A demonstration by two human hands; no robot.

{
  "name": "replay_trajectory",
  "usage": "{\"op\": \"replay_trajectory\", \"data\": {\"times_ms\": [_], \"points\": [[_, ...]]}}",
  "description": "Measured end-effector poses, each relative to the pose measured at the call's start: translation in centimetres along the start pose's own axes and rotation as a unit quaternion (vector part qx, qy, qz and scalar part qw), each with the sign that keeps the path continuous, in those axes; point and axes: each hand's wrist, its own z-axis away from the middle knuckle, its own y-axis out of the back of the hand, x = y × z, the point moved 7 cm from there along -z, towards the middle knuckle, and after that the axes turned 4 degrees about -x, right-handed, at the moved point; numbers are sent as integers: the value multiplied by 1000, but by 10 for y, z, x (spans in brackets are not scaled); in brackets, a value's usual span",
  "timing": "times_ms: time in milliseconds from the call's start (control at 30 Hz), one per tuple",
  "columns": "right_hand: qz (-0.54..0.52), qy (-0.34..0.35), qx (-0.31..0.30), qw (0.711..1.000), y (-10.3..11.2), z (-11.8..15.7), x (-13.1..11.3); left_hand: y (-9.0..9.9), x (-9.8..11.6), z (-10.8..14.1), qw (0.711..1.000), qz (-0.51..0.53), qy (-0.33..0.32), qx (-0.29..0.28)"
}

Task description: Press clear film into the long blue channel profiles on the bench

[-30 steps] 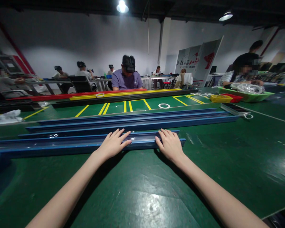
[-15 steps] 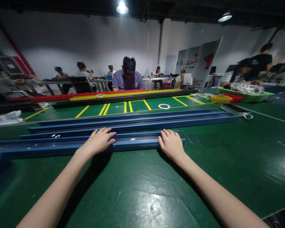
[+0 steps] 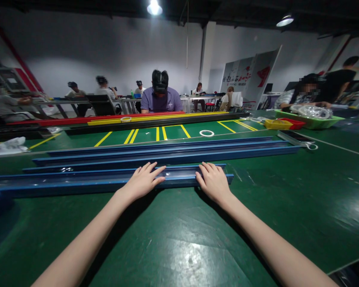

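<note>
At the far left a blurred blue object (image 3: 0,201), its kind not clear, overlaps the front of the near channel (image 3: 89,187), which runs from the picture's left edge, along the table (image 3: 182,223), to its right end just beyond the right hand. The left hand (image 3: 143,179) lies across this channel, fingers fanned and straight, thumb apart and by the front rim, fingertips near the back rim. The right hand (image 3: 213,180) rests close to the right end, fingers only slightly parted, thumb turned inward toward the left hand. Neither looks to be pinching; how hard they press I cannot tell. With the hands set apart like this, light, even pressure on both should keep the channel from skewing, and fingers laid flat look safer for the thin rims than one pushing fingertip. As for edges, the rims stand up front and back, so palms would do best to stay above them. The other channels (image 3: 179,154) lie just behind, leaving little room for pushing away. There seems more room toward the body and to the right, past the clear film (image 3: 242,175), with the phone (image 3: 300,137) farther back.
</note>
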Motion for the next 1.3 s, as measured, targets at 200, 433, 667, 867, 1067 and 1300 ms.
{"op": "replay_trajectory", "data": {"times_ms": [200, 433, 667, 867, 1067, 1300], "points": [[3, -8, 13, 1000, 2, 0, 5, 1, -18, 1, 999, -5, 26, -25], [8, -15, 24, 1000, 3, -1, 11, 9, -41, 5, 994, -38, 68, -74], [15, -4, 26, 1000, -2, 0, 6, 19, -22, 6, 998, -63, 8, -1], [18, -3, 26, 999, -3, 0, 6, 10, 19, 0, 997, -27, -43, 64], [7, 1, 31, 1000, -3, 0, 6, -1, 13, -1, 1000, -6, -8, 29], [4, 0, 39, 999, 2, 0, 7, 3, -11, 3, 998, -11, 51, -28]]}}
